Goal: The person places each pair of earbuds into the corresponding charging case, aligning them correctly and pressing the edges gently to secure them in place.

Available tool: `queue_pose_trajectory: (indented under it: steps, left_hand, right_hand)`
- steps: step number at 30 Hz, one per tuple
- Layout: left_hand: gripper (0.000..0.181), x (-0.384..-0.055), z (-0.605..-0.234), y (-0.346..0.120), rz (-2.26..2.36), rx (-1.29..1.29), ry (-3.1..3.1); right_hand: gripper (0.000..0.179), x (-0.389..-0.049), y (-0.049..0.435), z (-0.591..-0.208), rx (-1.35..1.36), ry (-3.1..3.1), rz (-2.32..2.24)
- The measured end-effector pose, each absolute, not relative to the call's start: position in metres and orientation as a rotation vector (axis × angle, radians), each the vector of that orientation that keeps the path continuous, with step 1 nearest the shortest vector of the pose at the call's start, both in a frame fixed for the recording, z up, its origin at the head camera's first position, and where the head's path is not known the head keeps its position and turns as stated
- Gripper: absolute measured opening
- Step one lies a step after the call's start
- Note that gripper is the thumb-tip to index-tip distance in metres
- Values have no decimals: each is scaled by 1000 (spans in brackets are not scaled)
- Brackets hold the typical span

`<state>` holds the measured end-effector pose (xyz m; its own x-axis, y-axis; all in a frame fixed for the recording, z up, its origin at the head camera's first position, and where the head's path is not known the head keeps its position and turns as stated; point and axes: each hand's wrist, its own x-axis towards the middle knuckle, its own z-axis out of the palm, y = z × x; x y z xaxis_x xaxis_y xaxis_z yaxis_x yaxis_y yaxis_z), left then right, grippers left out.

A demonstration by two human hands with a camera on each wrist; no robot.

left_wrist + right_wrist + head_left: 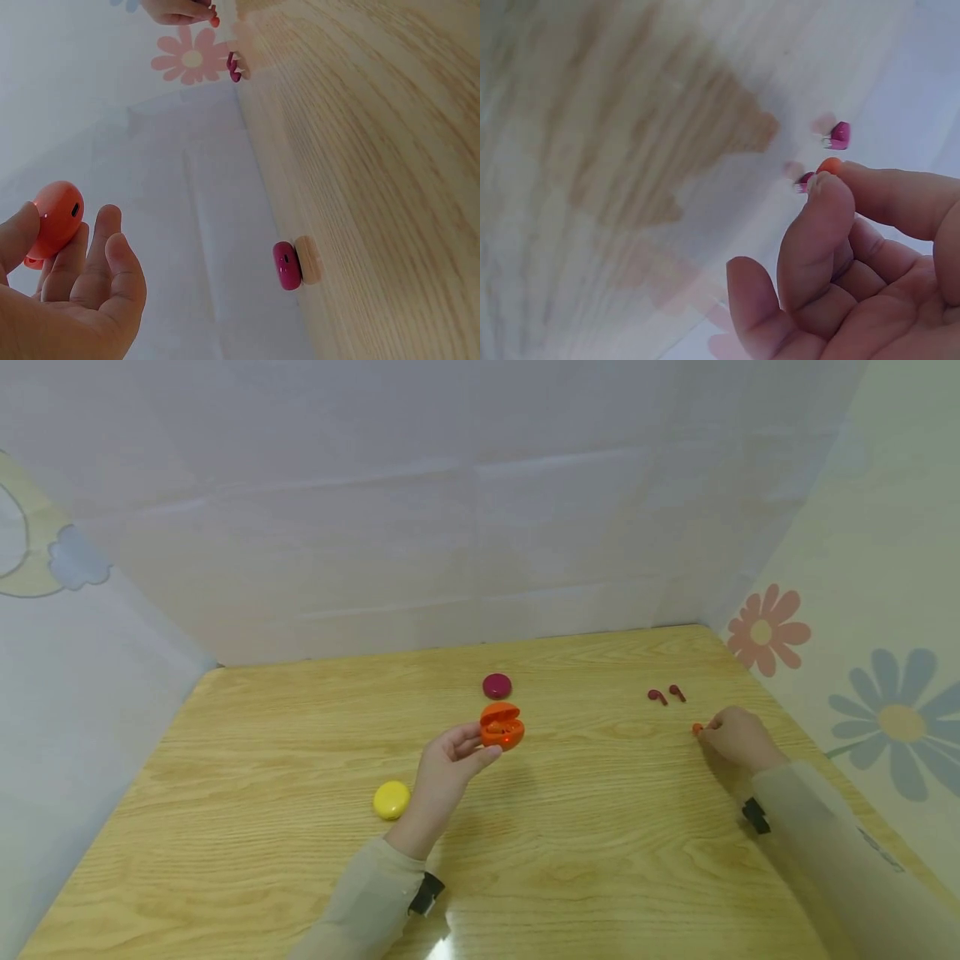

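My left hand [447,774] holds an orange earbud case [504,737] above the middle of the table, thumb on one side and fingers on the other. The case's lid stands raised, and something orange shows inside. In the left wrist view the case [58,217] turns its rounded outside to me. Over at the right, my right hand [738,739] pinches an orange earbud [697,728] between thumb and forefinger. The right wrist view shows only a bit of that earbud [829,166] above the fingertips. Two dark red earbuds [667,694] lie just beyond the right hand.
A dark red round case [497,686], closed, sits behind the orange one. Beside my left wrist lies a yellow round case [392,800], also closed. The wooden table [247,760] meets a pale wall at the back and a flower-printed wall [892,610] on the right.
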<state>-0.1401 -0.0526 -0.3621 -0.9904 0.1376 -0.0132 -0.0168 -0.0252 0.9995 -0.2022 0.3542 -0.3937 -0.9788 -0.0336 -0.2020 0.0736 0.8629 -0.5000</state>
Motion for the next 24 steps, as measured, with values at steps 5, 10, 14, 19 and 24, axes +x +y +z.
queue_pose_trajectory:
  steps: [5,10,14,19,24]
  left_hand:
    - [37,-140,-363,-53,2171,133,2113]
    - [35,-140,-361,-53,2164,128,2125]
    - [34,-140,-361,-54,2160,124,2124]
    - [35,-140,-361,-54,2167,126,2109]
    - [34,-140,-361,-53,2185,138,2101]
  right_hand:
    - [28,-195,348,-384,48,2800,-844]
    - [26,-188,341,-377,43,2835,-829]
    - [26,-182,335,-372,52,2835,-858]
    - [30,-171,323,-364,53,2839,-945]
    - [33,-161,308,-359,75,2845,-1047]
